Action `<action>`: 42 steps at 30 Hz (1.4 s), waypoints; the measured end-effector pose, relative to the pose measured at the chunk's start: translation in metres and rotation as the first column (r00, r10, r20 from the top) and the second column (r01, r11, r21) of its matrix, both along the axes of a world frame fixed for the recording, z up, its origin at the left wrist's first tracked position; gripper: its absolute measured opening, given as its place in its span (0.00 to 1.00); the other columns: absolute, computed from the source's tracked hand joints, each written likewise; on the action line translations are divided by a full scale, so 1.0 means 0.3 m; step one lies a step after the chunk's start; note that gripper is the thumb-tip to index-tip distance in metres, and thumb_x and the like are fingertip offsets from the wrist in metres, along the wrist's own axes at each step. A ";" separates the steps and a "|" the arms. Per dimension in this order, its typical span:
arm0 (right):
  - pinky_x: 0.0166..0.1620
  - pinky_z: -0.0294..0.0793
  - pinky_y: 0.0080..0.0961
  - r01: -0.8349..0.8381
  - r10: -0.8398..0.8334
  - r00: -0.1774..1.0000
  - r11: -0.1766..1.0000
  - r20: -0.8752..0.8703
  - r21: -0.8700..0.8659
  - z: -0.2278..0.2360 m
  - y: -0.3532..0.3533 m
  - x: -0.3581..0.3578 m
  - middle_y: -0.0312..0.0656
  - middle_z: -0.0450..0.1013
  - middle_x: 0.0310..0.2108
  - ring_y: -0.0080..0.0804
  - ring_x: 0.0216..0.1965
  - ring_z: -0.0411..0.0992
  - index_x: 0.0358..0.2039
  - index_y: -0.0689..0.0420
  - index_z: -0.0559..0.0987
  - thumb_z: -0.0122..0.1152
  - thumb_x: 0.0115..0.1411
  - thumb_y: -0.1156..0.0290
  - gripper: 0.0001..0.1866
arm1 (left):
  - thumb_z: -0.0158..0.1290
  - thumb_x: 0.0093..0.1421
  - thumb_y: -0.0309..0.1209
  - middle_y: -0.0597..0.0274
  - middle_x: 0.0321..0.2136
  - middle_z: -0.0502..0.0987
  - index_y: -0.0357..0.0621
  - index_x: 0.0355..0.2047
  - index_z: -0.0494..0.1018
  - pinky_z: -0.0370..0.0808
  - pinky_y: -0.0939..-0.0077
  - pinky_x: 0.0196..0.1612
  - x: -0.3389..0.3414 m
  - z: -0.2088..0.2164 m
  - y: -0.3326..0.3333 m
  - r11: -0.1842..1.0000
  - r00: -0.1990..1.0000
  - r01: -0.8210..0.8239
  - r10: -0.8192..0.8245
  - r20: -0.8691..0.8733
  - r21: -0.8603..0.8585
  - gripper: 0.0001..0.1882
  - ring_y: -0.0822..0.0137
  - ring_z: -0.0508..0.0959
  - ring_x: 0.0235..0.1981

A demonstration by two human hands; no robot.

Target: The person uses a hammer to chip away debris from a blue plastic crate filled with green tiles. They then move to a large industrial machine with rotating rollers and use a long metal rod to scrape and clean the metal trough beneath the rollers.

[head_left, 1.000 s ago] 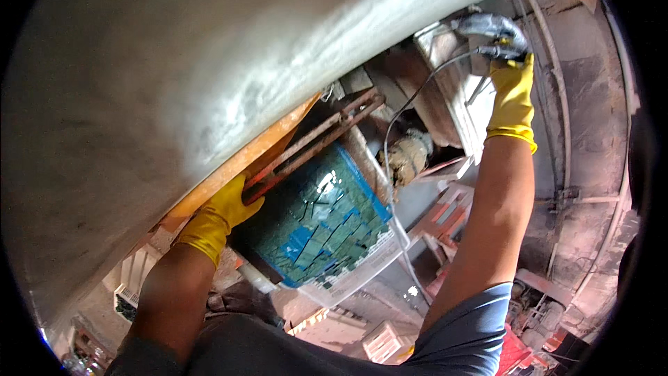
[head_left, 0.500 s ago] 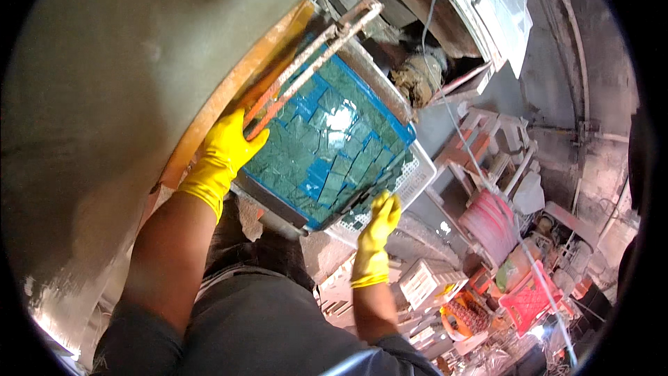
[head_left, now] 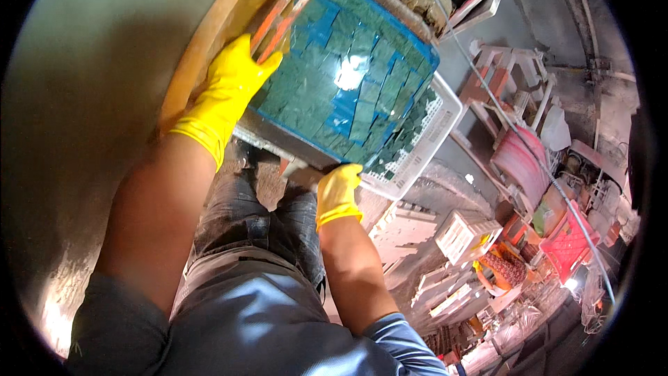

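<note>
A blue tray holds many flat dark green tiles in rough rows, with a wet, glaring sheen on top. My left hand, in a yellow rubber glove, is closed around the near end of a rusty orange metal bar frame along the tray's left side. At the tray's near right corner, my right hand, gloved alike, has its fingers closed on the edge; its fingertips are partly hidden. A white perforated crate with dark green pieces inside shows beyond the tray's right edge.
A curved orange-brown rim borders a large grey surface on the left. A cable crosses the right side. Further right are a pink-red roll, a white crate, a red basket and stacked pale pieces on the floor.
My right hand has moved from the tray's right edge beside the white crate to its near corner. The left hand stays on the bar frame. The whole view has shifted.
</note>
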State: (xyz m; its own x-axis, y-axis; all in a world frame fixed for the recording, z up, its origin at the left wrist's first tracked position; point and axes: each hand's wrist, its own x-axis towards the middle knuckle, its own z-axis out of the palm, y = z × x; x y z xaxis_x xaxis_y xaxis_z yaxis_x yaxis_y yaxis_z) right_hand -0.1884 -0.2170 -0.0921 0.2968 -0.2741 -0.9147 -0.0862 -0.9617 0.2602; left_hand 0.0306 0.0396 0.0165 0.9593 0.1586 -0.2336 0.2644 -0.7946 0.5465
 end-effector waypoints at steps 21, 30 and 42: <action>0.57 0.69 0.48 -0.418 0.389 0.856 0.909 -0.339 -0.012 0.317 0.214 0.243 0.38 0.73 0.62 0.45 0.61 0.71 0.60 0.47 0.79 0.57 0.68 0.58 0.22 | 0.69 0.50 0.53 0.47 0.38 0.83 0.41 0.52 0.74 0.79 0.60 0.41 -0.036 -0.050 0.069 0.977 0.998 -0.011 0.025 0.063 -0.214 0.37 0.50 0.82 0.36; 0.58 0.68 0.51 -0.275 0.228 0.896 0.958 -0.381 -0.075 0.207 0.177 0.224 0.38 0.73 0.62 0.43 0.62 0.71 0.61 0.47 0.78 0.56 0.68 0.53 0.24 | 0.69 0.51 0.52 0.44 0.41 0.82 0.41 0.53 0.73 0.78 0.59 0.45 -0.050 -0.040 0.074 0.962 0.997 0.015 0.005 0.072 -0.272 0.37 0.48 0.83 0.43; 0.52 0.75 0.55 -0.590 0.589 0.807 0.807 -0.034 -0.021 0.168 0.122 0.107 0.41 0.79 0.55 0.44 0.56 0.77 0.55 0.47 0.83 0.62 0.62 0.58 0.21 | 0.63 0.57 0.51 0.41 0.50 0.79 0.43 0.57 0.68 0.76 0.49 0.53 -0.155 0.075 0.113 0.991 0.989 0.076 -0.060 -0.138 0.107 0.35 0.40 0.79 0.51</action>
State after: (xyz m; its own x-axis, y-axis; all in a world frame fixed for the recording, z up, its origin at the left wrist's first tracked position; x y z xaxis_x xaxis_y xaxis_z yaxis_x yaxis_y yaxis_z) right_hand -0.1564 -0.1804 -0.0417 0.3879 -0.0804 -0.9182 0.5016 -0.8173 0.2835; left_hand -0.0160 0.0735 0.0389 0.9300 0.1265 -0.3451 0.2725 -0.8674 0.4164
